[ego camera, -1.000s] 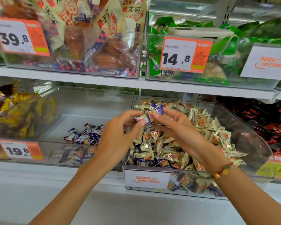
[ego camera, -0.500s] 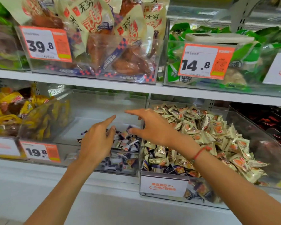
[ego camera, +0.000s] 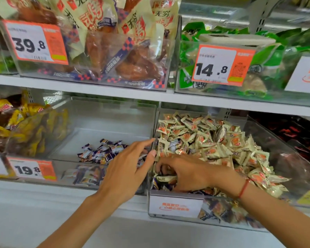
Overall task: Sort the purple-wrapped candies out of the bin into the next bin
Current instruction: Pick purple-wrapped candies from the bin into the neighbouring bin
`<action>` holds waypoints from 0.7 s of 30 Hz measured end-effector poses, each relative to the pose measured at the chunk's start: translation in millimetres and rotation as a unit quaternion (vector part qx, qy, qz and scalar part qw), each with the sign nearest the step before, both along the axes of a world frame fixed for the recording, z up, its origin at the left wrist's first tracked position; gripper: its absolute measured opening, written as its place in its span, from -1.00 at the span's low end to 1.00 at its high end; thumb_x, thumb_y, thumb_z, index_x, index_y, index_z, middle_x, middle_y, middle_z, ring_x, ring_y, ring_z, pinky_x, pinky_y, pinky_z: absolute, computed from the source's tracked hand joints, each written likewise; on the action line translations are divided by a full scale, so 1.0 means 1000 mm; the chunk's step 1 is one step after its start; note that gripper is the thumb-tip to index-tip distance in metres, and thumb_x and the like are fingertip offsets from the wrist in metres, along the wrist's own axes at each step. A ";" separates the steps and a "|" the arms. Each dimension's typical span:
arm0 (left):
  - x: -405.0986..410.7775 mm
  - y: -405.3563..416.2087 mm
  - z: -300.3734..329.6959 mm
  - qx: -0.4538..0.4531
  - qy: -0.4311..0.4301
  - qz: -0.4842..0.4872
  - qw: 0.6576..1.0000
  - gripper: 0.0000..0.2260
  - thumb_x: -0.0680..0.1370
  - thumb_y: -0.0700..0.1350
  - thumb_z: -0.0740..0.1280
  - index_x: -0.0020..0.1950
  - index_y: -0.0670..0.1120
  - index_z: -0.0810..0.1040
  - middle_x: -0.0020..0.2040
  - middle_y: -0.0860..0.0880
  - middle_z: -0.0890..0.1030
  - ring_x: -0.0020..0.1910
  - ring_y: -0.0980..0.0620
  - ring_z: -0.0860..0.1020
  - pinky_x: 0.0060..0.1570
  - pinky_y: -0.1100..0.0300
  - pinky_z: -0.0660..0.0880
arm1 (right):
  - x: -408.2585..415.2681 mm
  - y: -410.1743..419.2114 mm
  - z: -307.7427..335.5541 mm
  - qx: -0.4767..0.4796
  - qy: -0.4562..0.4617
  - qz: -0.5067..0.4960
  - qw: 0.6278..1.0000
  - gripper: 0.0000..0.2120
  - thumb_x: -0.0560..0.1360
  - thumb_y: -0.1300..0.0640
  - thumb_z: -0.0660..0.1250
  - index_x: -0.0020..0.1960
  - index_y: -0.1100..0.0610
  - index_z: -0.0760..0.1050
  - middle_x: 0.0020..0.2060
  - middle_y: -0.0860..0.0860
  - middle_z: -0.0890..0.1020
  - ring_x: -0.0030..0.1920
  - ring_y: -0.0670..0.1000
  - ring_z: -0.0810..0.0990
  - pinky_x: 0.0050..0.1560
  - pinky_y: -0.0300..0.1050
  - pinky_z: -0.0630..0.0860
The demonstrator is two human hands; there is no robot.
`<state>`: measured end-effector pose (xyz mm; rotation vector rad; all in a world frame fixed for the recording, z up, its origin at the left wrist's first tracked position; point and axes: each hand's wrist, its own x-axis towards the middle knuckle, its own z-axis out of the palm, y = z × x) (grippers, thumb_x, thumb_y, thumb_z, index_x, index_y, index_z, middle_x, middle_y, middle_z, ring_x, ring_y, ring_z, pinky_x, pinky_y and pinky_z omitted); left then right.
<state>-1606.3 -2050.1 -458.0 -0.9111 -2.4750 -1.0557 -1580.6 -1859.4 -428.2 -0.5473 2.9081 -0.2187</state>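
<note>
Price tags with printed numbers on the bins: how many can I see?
3. The 39.8 tag is on the upper left bin, the 14.8 tag on the upper right bin, the 19.8 tag on the lower left bin. Others may be hidden.

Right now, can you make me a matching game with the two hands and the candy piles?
Things:
1. left hand
2. right hand
3. pile of purple-wrapped candies
4. heap of cream-and-orange wrapped candies

Places or states:
A. fills the right clear bin
B. fingers spread, at the wall between the two bins
C. lies in the left clear bin
D. fingers curled down into the front of the right bin

Pairs: 1-B, 2-D, 3-C, 4-A
</note>
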 end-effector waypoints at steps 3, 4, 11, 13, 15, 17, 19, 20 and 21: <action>-0.002 0.000 -0.003 0.018 -0.001 0.010 1.000 -0.58 0.55 0.21 0.06 0.39 0.22 0.37 0.12 0.31 0.49 0.04 0.36 0.42 -0.07 0.42 0.37 | -0.006 -0.007 -0.004 -0.013 0.029 0.000 0.999 -0.60 0.39 -0.10 0.49 0.12 0.00 0.45 -0.11 -0.09 0.53 -0.14 -0.03 0.49 -0.18 -0.08 0.46; -0.002 0.001 -0.003 0.022 -0.004 0.015 1.000 -0.60 0.56 0.20 0.08 0.38 0.22 0.38 0.09 0.32 0.48 0.03 0.33 0.45 -0.08 0.40 0.40 | -0.006 -0.006 -0.006 -0.022 0.048 -0.001 0.999 -0.62 0.39 -0.14 0.48 0.09 0.01 0.48 -0.15 -0.10 0.54 -0.18 -0.05 0.49 -0.21 -0.10 0.45; 0.000 0.006 -0.002 0.041 -0.011 0.028 0.999 -0.64 0.52 0.22 0.07 0.28 0.24 0.40 -0.01 0.34 0.48 -0.23 0.26 0.57 -0.28 0.30 0.53 | -0.012 0.026 -0.002 -0.075 0.183 -0.123 0.972 -0.69 0.50 -0.15 0.34 0.12 0.02 0.57 -0.27 -0.16 0.57 -0.33 -0.20 0.52 -0.25 -0.30 0.50; -0.001 0.006 -0.001 0.034 -0.014 0.034 0.999 -0.69 0.54 0.17 0.12 0.27 0.25 0.40 -0.05 0.36 0.47 -0.23 0.28 0.56 -0.28 0.30 0.52 | -0.013 0.042 0.008 -0.045 0.176 -0.157 0.971 -0.71 0.47 -0.14 0.38 0.10 -0.01 0.60 -0.14 -0.16 0.63 -0.20 -0.10 0.59 -0.05 -0.13 0.59; -0.002 0.006 0.000 0.027 -0.018 0.030 0.999 -0.70 0.55 0.14 0.14 0.28 0.25 0.39 -0.08 0.40 0.44 -0.20 0.32 0.54 -0.27 0.31 0.52 | -0.010 0.053 0.016 -0.044 0.192 -0.184 0.963 -0.75 0.44 -0.10 0.44 0.07 -0.03 0.60 -0.10 -0.18 0.63 -0.15 -0.10 0.59 -0.07 -0.18 0.57; -0.003 0.004 0.001 0.021 -0.024 0.022 0.999 -0.71 0.57 0.12 0.17 0.29 0.25 0.38 -0.06 0.38 0.45 -0.16 0.35 0.53 -0.24 0.28 0.54 | -0.006 0.057 0.022 -0.121 0.199 -0.188 0.954 -0.80 0.41 -0.02 0.49 -0.04 0.02 0.57 -0.17 -0.12 0.63 -0.21 -0.08 0.59 -0.23 -0.36 0.48; -0.004 0.002 0.002 0.015 -0.032 0.007 0.999 -0.70 0.58 0.14 0.16 0.32 0.27 0.34 0.04 0.35 0.47 -0.07 0.42 0.49 -0.16 0.27 0.55 | 0.001 0.051 0.028 -0.257 0.132 -0.151 0.945 -0.81 0.39 0.11 0.52 -0.10 0.11 0.54 -0.21 -0.02 0.64 -0.23 -0.05 0.62 -0.24 -0.37 0.47; -0.004 0.000 0.003 0.012 -0.039 -0.001 0.999 -0.69 0.58 0.16 0.15 0.33 0.28 0.32 0.10 0.34 0.47 -0.04 0.44 0.48 -0.10 0.27 0.55 | 0.005 0.044 0.029 -0.295 0.075 -0.121 0.945 -0.80 0.38 0.17 0.53 -0.09 0.12 0.54 -0.19 0.01 0.66 -0.23 -0.05 0.63 -0.21 -0.34 0.50; -0.004 -0.001 0.003 0.009 -0.045 -0.009 0.999 -0.67 0.58 0.18 0.13 0.35 0.29 0.30 0.15 0.34 0.46 0.00 0.45 0.47 -0.04 0.27 0.54 | 0.008 0.036 0.029 -0.292 0.028 -0.088 0.952 -0.79 0.38 0.21 0.53 -0.05 0.12 0.55 -0.18 0.02 0.67 -0.24 -0.07 0.63 -0.19 -0.30 0.53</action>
